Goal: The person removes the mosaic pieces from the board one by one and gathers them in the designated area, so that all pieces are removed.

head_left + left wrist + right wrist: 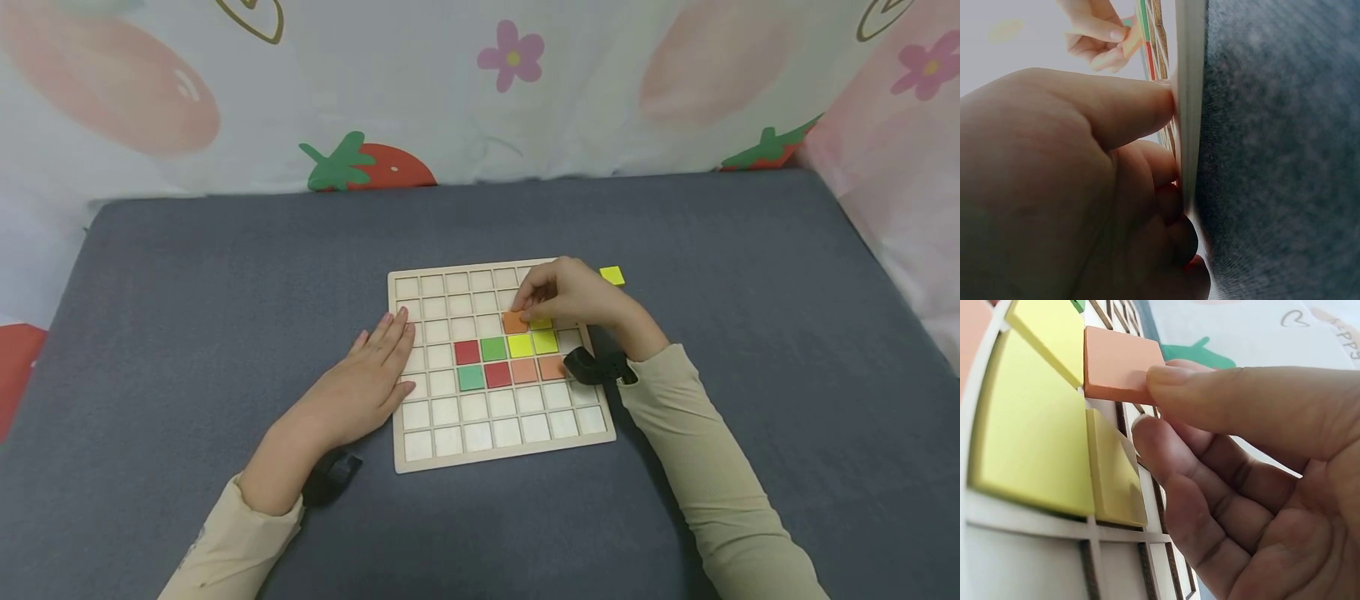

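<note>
Orange tile (514, 322) lies left of the right hand (573, 292), pinched by its thumb and fingers, beside the yellow tiles (520, 345); left hand (367, 379), fingers straight, rests farther off on the board (506, 451)

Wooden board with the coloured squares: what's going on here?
A person is handling coloured tiles on the wooden board. The right hand pinches an orange tile, tilted up from the board next to yellow tiles. The left hand rests on the board's left side, fingers stretched out. Red, green and more orange-toned tiles also sit in the slots, and a loose yellow tile lies on the table past the far right corner.
</note>
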A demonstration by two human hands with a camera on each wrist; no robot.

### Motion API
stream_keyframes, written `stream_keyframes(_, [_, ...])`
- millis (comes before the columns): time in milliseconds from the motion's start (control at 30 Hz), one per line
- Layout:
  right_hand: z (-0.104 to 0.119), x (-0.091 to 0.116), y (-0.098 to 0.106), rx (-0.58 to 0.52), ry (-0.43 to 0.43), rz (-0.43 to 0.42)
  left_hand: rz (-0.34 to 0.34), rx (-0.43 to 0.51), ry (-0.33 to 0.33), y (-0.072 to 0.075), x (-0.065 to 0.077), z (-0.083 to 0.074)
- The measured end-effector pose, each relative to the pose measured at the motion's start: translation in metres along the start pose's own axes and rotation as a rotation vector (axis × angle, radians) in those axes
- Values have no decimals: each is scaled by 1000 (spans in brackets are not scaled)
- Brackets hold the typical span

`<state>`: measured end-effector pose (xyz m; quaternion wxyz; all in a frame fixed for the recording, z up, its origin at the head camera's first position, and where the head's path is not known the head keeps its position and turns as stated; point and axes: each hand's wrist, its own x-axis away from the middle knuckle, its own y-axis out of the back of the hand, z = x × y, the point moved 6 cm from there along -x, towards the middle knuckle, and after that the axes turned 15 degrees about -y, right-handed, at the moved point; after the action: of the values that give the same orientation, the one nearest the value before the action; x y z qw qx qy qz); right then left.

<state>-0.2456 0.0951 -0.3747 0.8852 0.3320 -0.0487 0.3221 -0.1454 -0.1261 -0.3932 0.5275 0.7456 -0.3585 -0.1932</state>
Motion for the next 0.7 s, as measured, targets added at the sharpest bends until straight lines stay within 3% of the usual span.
stream_keyframes(700, [0, 2, 0, -35, 1, 21, -9, -15, -7, -1, -1, 1])
